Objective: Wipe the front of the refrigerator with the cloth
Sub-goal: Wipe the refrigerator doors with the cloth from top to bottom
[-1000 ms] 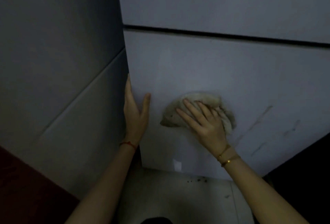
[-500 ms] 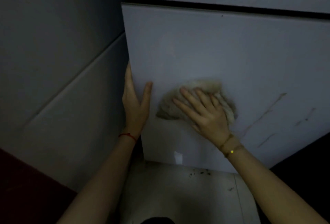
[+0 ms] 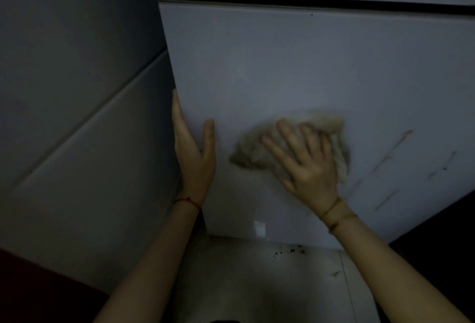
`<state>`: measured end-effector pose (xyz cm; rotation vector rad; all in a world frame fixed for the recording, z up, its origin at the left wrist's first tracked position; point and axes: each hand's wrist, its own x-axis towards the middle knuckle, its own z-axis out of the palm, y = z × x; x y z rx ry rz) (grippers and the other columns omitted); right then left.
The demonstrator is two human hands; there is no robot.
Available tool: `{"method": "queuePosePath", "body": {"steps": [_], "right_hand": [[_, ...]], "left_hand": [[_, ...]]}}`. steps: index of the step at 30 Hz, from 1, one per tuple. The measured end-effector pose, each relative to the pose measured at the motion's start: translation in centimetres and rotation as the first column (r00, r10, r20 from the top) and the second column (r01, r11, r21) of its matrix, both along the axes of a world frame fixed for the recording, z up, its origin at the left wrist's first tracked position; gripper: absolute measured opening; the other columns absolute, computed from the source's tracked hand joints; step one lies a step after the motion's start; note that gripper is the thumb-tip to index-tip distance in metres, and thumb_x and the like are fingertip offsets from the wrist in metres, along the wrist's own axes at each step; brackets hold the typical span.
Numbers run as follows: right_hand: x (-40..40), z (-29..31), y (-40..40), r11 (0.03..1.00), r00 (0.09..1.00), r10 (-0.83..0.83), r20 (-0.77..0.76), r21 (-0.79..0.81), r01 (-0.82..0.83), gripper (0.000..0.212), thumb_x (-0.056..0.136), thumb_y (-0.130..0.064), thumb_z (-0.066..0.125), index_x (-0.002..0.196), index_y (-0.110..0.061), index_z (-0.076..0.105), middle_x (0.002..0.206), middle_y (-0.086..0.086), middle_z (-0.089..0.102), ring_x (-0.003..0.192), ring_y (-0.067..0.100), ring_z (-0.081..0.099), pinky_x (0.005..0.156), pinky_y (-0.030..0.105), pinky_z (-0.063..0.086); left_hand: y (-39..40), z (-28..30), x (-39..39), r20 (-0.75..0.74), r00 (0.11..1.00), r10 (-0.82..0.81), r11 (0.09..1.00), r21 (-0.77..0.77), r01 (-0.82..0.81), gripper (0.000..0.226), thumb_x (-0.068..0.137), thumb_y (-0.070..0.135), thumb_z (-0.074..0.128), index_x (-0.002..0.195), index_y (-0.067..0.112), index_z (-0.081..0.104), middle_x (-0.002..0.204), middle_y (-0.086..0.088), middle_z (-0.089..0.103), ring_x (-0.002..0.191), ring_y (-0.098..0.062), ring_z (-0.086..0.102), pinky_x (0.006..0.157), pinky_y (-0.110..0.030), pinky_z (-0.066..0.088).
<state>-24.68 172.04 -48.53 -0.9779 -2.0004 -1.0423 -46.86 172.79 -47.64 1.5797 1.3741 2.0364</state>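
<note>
The white lower refrigerator door (image 3: 295, 65) fills the middle of the view. A crumpled beige cloth (image 3: 250, 154) lies flat against its front, low down. My right hand (image 3: 305, 168) presses on the cloth with fingers spread, covering its middle; the cloth's edges look blurred. My left hand (image 3: 192, 153) grips the door's left edge, thumb on the front and fingers hidden behind the edge. Dark streaks (image 3: 385, 160) mark the door just to the right of the cloth.
A dark seam (image 3: 308, 2) separates the lower door from the upper one. A grey wall (image 3: 77, 91) stands close on the left. The pale floor (image 3: 257, 284) below has dark specks near the door's base. A dark shape (image 3: 449, 240) sits at the lower right.
My right hand and the cloth have shifted only slightly on the door. My left hand has stayed on the edge. The view has tilted, so the seam sits higher.
</note>
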Motion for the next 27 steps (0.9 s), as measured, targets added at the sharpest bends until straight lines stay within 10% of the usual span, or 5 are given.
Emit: {"method": "queuePosePath", "body": {"steps": [4,9,16,24,27], "right_hand": [[2.1,-0.5,0.0,1.000,0.997,0.005,0.080,0.020,-0.006,0.049,0.093,-0.035,0.061,0.141,-0.026,0.053,0.149,0.008,0.048,0.132,0.032,0.041,0.108,0.044,0.034],[1.8,5.3,2.3,0.986,0.949,-0.019,-0.316,0.150,0.070,0.055,0.097,-0.045,0.058,0.149,-0.029,0.046,0.156,0.010,0.035,0.152,0.030,0.019,0.127,0.044,0.003],[4.3,-3.0,-0.2,0.993,0.986,-0.114,-0.125,0.003,0.115,0.051,0.092,-0.039,0.061,0.140,-0.027,0.048,0.146,0.009,0.042,0.138,0.032,0.032,0.112,0.048,0.028],[7.5,2.4,2.0,0.983,0.869,-0.048,-0.492,0.130,0.128,0.058,0.096,-0.044,0.063,0.149,-0.028,0.046,0.156,0.012,0.030,0.157,0.021,0.007,0.127,0.048,0.005],[6.9,-0.7,1.6,0.986,0.928,-0.094,-0.361,0.097,0.137,0.061,0.094,-0.046,0.059,0.151,-0.032,0.040,0.158,0.006,0.030,0.157,0.023,0.009,0.126,0.046,0.008]], "left_hand": [[0.3,-0.3,0.3,-0.016,1.000,0.000,1.000,0.023,0.001,0.072,0.102,0.020,0.050,0.158,0.006,0.008,0.165,-0.005,0.018,0.152,-0.016,0.025,0.124,-0.044,0.027],[0.2,-0.6,1.5,-0.125,0.975,0.184,0.980,0.100,-0.172,0.075,0.101,0.022,0.053,0.155,0.000,0.007,0.164,-0.008,0.011,0.154,-0.010,0.009,0.128,-0.034,0.014],[0.9,-0.3,5.7,-0.429,0.839,0.333,0.920,0.343,-0.190,0.055,0.098,0.014,0.052,0.146,0.006,0.027,0.154,-0.017,0.023,0.151,-0.026,0.016,0.128,-0.039,-0.001],[3.0,-0.4,7.7,-0.413,0.798,0.439,0.863,0.442,-0.246,0.048,0.100,0.022,0.047,0.144,0.011,0.033,0.149,-0.015,0.028,0.143,-0.032,0.024,0.127,-0.038,0.005],[3.5,-0.6,7.6,-0.404,0.780,0.478,0.842,0.463,-0.276,0.048,0.099,0.026,0.044,0.144,0.009,0.035,0.149,-0.016,0.030,0.147,-0.026,0.023,0.127,-0.038,0.005]]}}
